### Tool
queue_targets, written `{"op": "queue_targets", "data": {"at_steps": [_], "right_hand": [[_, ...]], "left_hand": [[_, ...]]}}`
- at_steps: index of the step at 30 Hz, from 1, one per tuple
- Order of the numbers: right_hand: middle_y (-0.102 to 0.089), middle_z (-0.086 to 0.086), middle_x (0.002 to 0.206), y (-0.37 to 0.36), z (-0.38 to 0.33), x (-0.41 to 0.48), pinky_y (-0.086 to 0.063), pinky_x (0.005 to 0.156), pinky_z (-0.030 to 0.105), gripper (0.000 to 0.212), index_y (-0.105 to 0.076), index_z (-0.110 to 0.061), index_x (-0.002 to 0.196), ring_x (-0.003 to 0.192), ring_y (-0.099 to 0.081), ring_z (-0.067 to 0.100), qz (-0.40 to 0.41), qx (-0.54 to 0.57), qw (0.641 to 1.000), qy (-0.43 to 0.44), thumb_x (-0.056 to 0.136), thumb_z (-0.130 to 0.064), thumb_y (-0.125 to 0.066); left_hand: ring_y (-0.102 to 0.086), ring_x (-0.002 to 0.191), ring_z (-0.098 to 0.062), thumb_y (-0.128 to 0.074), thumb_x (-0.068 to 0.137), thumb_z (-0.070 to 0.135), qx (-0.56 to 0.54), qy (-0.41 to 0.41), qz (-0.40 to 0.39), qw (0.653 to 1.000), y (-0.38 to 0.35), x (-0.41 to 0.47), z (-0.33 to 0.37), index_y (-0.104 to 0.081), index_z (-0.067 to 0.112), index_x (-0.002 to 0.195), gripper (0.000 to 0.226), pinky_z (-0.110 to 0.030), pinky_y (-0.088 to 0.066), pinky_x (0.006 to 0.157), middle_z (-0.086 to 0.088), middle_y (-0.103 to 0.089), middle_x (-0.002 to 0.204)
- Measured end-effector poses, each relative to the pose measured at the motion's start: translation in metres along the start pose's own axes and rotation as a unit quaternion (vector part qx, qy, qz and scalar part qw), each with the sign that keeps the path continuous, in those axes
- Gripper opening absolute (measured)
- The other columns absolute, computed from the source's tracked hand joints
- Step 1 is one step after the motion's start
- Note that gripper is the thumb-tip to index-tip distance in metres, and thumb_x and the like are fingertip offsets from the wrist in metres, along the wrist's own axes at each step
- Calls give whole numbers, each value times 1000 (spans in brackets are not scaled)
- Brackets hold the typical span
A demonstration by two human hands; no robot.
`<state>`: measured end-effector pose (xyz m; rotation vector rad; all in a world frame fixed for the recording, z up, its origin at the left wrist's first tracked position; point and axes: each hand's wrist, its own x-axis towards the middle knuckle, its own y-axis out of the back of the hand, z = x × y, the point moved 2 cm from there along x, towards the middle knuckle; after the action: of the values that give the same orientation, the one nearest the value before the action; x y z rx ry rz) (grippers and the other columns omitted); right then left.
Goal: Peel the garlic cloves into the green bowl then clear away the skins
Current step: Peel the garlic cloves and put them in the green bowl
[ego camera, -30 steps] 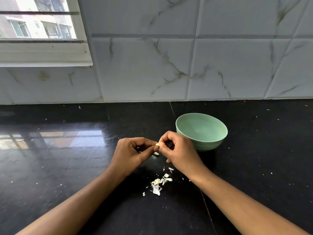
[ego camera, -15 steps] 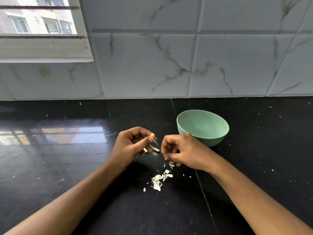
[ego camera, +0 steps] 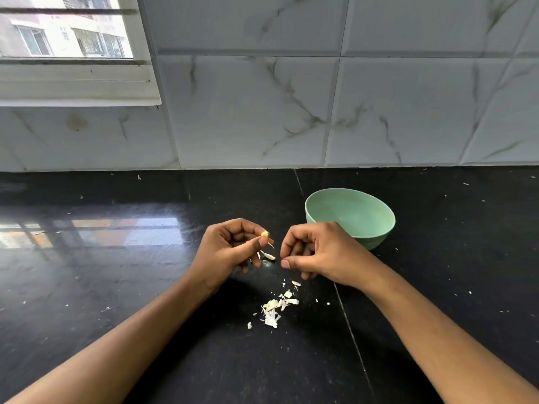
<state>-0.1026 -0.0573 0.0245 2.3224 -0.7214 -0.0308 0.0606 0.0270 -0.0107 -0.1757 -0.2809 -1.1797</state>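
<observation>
My left hand [ego camera: 230, 249] pinches a small pale garlic clove [ego camera: 264, 234] between thumb and forefinger, a thin strip of skin hanging from it. A loose piece of garlic skin [ego camera: 267, 255] lies on the black counter just below that hand. My right hand [ego camera: 315, 250] hovers a little to the right, fingers curled, thumb and forefinger close together; I see nothing held in it. The green bowl [ego camera: 376, 228] stands just behind my right hand and looks empty. A small pile of skins [ego camera: 275, 309] lies on the counter in front of both hands.
The black polished counter [ego camera: 116, 287] runs to a white marble-tiled wall [ego camera: 262, 112]. A window [ego camera: 64, 27] sits at the upper left. Small white specks are scattered over the counter, mostly to the right.
My hands have come apart: the right hand let go of the clove and moved right and down, while the left hand keeps the clove. A bit of skin dropped near the pile.
</observation>
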Motion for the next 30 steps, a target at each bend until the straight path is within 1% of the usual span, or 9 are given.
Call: {"op": "queue_targets", "data": {"at_steps": [4,7,9,13,19,22,24,28,30], "right_hand": [[-63,-2,60,-1,-1,2,-52,49,23,16,-66,-13,80,52,-63,13,74,55,996,6,74,-18,-80],[-69,5,68,-5,1,2,-53,49,26,9,-69,-13,82,57,-66,15,106,107,989,6,79,-19,-75],[-70,8,72,-9,3,4,-51,47,26,5,-70,-14,80,57,-66,15,113,135,984,-1,81,-18,-73],[-69,0,67,-13,8,6,-48,44,22,5,-70,-14,78,55,-64,13,97,176,979,-26,83,-13,-70],[-69,1,73,-19,8,6,-50,45,25,8,-68,-12,85,56,-64,12,112,164,980,-27,90,-12,-62],[-70,14,80,-22,8,6,-52,46,25,7,-68,-8,88,57,-64,12,126,159,979,-26,90,-10,-61],[-70,17,82,-22,8,6,-52,46,24,7,-68,-7,89,57,-64,12,128,167,977,-29,90,-8,-61],[-73,11,77,-19,8,5,-52,48,25,5,-69,-7,84,56,-65,13,138,168,976,-34,87,-6,-64],[-72,8,70,-19,8,4,-54,49,26,6,-69,-10,79,54,-65,13,154,134,979,-29,84,-8,-67]], "left_hand": [[-57,44,-13,-71,73,12,1,-2,-9,1000,0,-1,1,-67,7,80,9,-20,-41,39,-10,-70,67],[-58,44,-14,-72,73,14,23,-16,-25,999,-3,-2,1,-70,11,80,7,-19,-41,39,-8,-70,64],[-58,45,-14,-72,73,15,37,-27,-32,998,-4,-3,1,-72,15,79,7,-20,-43,40,-8,-70,66],[-59,47,-12,-76,74,17,75,-46,-29,996,-3,-4,0,-75,18,81,7,-21,-44,42,-6,-72,67],[-61,49,-15,-76,73,24,103,-60,0,993,-5,-7,-1,-76,20,84,12,-24,-46,45,-7,-73,72],[-64,52,-17,-74,72,24,105,-50,20,993,-7,-7,0,-75,15,84,16,-26,-47,46,-6,-74,74],[-65,53,-17,-74,71,23,103,-42,27,993,-8,-7,0,-74,13,84,16,-26,-47,46,-6,-74,73],[-68,56,-17,-74,71,25,116,-49,19,992,-8,-8,1,-74,18,82,13,-24,-49,48,-3,-74,75],[-69,58,-17,-74,72,25,138,-59,16,989,-10,-10,1,-75,19,83,12,-23,-50,50,2,-75,77]]}}
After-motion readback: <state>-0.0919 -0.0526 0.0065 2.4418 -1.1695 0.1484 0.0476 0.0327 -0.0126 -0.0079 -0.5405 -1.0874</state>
